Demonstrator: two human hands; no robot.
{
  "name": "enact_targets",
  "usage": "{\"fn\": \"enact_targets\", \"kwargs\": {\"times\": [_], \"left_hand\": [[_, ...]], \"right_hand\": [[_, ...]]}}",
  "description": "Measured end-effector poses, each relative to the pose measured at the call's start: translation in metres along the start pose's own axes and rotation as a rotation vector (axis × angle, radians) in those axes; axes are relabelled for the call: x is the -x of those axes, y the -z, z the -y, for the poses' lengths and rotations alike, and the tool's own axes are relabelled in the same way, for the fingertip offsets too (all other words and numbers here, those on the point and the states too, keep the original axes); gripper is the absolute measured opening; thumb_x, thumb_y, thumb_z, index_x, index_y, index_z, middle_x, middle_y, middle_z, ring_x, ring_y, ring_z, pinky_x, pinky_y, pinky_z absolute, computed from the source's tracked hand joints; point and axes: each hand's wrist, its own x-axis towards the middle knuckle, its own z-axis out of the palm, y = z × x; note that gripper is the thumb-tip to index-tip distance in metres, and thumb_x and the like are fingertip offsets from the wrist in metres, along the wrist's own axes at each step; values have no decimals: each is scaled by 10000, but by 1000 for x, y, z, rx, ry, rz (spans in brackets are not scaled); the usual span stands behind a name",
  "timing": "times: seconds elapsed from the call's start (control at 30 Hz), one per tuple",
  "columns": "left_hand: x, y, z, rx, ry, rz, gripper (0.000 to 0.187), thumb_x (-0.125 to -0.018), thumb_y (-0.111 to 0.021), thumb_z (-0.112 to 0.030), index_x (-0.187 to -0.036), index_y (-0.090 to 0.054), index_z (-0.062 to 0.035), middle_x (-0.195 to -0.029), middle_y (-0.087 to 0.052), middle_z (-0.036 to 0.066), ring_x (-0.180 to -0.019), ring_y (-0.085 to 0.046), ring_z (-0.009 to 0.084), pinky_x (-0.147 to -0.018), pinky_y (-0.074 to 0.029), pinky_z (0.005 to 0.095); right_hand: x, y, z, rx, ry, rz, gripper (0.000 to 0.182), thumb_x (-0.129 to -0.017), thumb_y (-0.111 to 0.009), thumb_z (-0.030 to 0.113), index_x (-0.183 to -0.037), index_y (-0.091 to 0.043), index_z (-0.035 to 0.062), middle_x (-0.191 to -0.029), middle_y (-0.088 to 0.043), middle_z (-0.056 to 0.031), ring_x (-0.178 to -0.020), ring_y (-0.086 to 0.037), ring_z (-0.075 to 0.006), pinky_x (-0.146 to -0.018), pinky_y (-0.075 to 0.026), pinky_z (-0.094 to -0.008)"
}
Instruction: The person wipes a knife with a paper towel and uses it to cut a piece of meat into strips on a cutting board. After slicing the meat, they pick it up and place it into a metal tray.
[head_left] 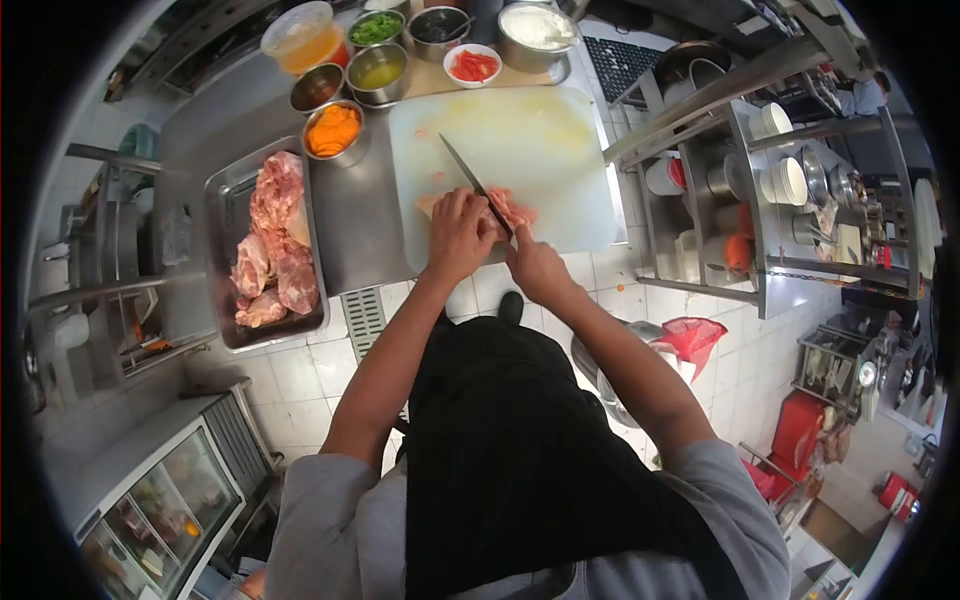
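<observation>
My right hand is closed round the handle of a kitchen knife, whose long dark blade points up and left across the white cutting board. Pink raw chicken lies under and beside the blade near the board's front edge. With fingers curled, my left hand presses on the chicken just left of the knife and hides part of it. Small scraps of meat lie near its fingers. To the left, a metal tray holds several large raw chicken pieces.
Behind the board stand a bowl of red pepper strips, a pot of white powder and a bowl of chopped greens. Nearer the tray are sliced carrots and a tub of orange liquid. A metal shelf rack stands right.
</observation>
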Motion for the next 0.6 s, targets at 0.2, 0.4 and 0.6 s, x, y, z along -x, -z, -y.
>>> {"fn": "enact_targets", "kwargs": {"times": [0.2,0.4,0.6], "left_hand": [[-9,11,5,135,44,37,325,-752,-690,-97,-1055,-586,-48,-1084,-530,145,-1039,-533,365,-893,-438,488],[-10,12,2,117,24,85,306,-751,-676,-62,-1040,-577,-40,-1065,-524,144,-1029,-523,365,-899,-441,492],[-9,9,3,89,0,44,316,-730,-666,-51,-1032,-575,-37,-1070,-527,144,-1027,-525,359,-892,-442,490]], "right_hand": [[3,33,1,-107,166,-30,342,-969,-565,206,-1182,-431,-26,-754,-649,-311,-713,-632,-524,-646,-495,-613],[27,37,26,-2,35,3,328,-973,-549,212,-1163,-434,-31,-741,-655,-301,-712,-654,-504,-642,-518,-599],[85,39,12,60,-21,89,339,-981,-537,221,-1158,-430,-48,-738,-654,-309,-715,-661,-508,-643,-527,-598]]}}
